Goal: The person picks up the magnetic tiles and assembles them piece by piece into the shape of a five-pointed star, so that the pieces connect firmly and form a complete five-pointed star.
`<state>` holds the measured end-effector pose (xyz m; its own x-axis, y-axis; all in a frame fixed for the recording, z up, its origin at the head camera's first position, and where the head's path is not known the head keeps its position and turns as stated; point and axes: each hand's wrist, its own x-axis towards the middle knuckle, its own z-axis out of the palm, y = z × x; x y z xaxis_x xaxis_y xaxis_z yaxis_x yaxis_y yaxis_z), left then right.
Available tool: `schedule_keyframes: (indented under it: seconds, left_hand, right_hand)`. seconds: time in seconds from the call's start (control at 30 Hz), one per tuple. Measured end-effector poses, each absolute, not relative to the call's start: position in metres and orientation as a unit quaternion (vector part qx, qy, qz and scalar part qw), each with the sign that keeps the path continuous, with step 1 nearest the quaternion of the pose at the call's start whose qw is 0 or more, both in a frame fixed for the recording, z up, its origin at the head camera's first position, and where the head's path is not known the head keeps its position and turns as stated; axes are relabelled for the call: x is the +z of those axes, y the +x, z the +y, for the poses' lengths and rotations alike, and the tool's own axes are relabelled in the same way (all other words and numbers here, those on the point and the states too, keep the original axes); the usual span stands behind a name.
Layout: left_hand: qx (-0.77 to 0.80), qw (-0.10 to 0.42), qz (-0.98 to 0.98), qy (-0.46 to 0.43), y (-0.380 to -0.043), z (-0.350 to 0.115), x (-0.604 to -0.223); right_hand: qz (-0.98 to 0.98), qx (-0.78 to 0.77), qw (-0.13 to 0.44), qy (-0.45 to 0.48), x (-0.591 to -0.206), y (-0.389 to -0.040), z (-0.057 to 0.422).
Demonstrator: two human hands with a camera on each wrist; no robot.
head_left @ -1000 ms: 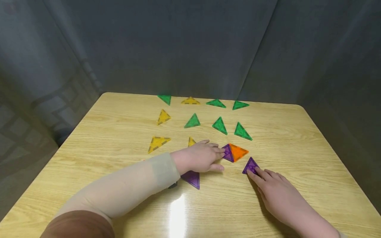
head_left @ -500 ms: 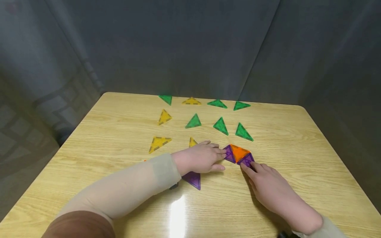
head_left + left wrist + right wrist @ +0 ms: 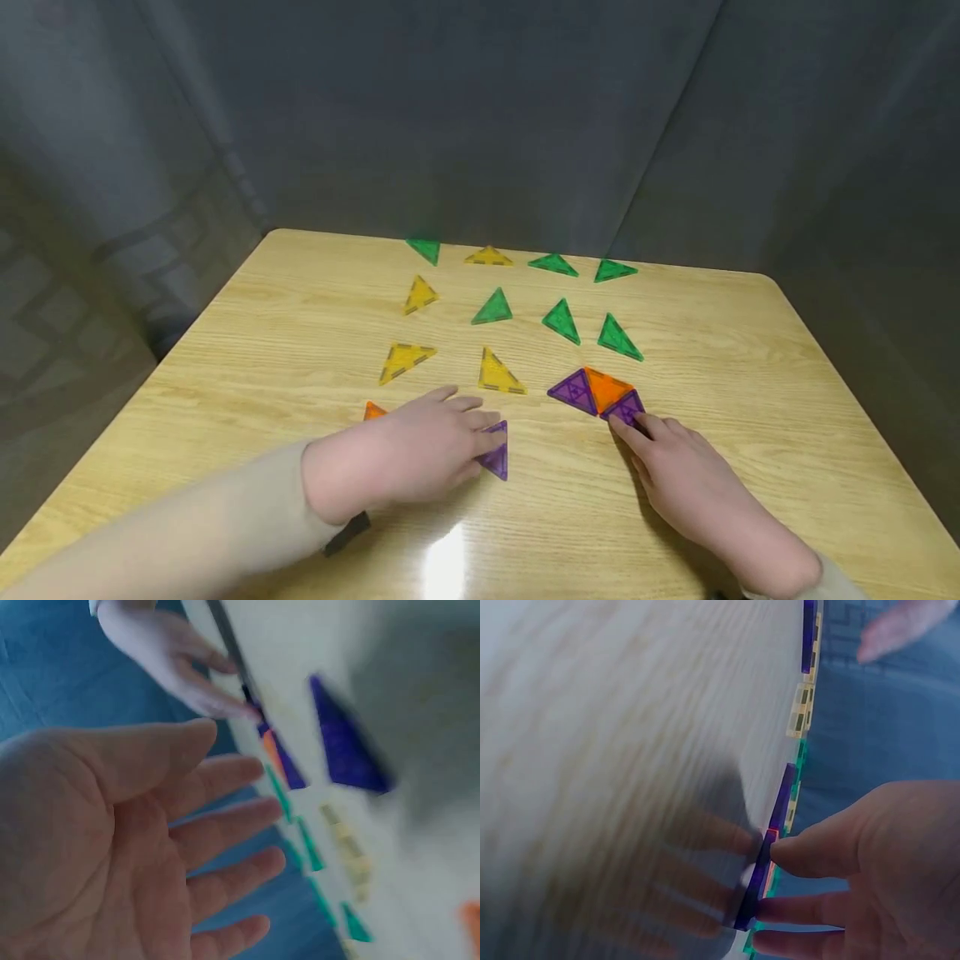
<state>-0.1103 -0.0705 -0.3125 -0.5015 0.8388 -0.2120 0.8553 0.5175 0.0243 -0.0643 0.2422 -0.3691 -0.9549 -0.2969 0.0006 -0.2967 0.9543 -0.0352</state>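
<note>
Compared with half a second ago, the left hand (image 3: 405,450) is off the joined tiles and lower over the near part of the table, while the right hand (image 3: 690,479) stays at its tile. Beneath everything, the pale wood-grain table (image 3: 757,375) throws back a glare; if it is as slick as that suggests, a careless brush could slide any flat piece. Held loose with its fingers spread and grasping nothing, the left hand hangs above a translucent purple plastic-looking triangle (image 3: 498,460), hiding part of it; coming down blind, it might shove that piece instead of catching it. Outstretched fingers of the right hand touch the outer purple triangle (image 3: 619,409) of a three-piece cluster; whether the thumb also bears on it I cannot tell. That cluster sets a translucent orange triangle (image 3: 606,387) between this piece and another purple triangle (image 3: 574,392), edges touching. Uneven sideways pressure there would likely open a seam or twist the fan, since only one end is steadied. Just beyond the left fingers lies a translucent yellow triangle (image 3: 495,375), easily nudged by a wide sweep. Smallest in view, the visible tip of another orange triangle (image 3: 372,410) peeks out behind the left hand, where the wrist could drag it unseen.
</note>
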Motion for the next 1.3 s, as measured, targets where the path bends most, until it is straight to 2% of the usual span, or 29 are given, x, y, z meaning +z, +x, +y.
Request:
schedule_keyframes:
  seconds: [0.17,0.37,0.47,0.73,0.97,1.13,1.3]
  left_hand:
    - [-0.027,0.122,0.863,0.489,-0.098,-0.097,-0.331]
    - [-0.03,0.124,0.863,0.49,-0.103,-0.097,-0.355]
    - [-0.033,0.102,0.853,0.511,-0.101,-0.087,-0.36]
    - [-0.071,0.006,0.826,0.56,-0.098,-0.04,-0.364]
    - [-0.118,0.006,0.855,0.506,-0.097,-0.005,-0.366]
    - [-0.151,-0.028,0.859,0.488,-0.097,0.009,-0.366]
    - [-0.137,-0.036,0.864,0.483,-0.101,0.016,-0.367]
  right_hand:
    - [0.989,-0.021,0.001,-0.147,-0.37,-0.063,0.243]
    - [0.988,-0.02,-0.005,-0.154,-0.372,-0.063,0.243]
    - [0.987,-0.02,-0.008,-0.157,-0.373,-0.063,0.243]
    - [0.988,-0.022,-0.015,-0.155,-0.373,-0.062,0.242]
    - [0.988,-0.024,-0.013,-0.15,-0.373,-0.061,0.241]
    - [0.988,-0.025,-0.014,-0.15,-0.373,-0.061,0.24]
    - [0.988,-0.025,-0.02,-0.153,-0.373,-0.061,0.24]
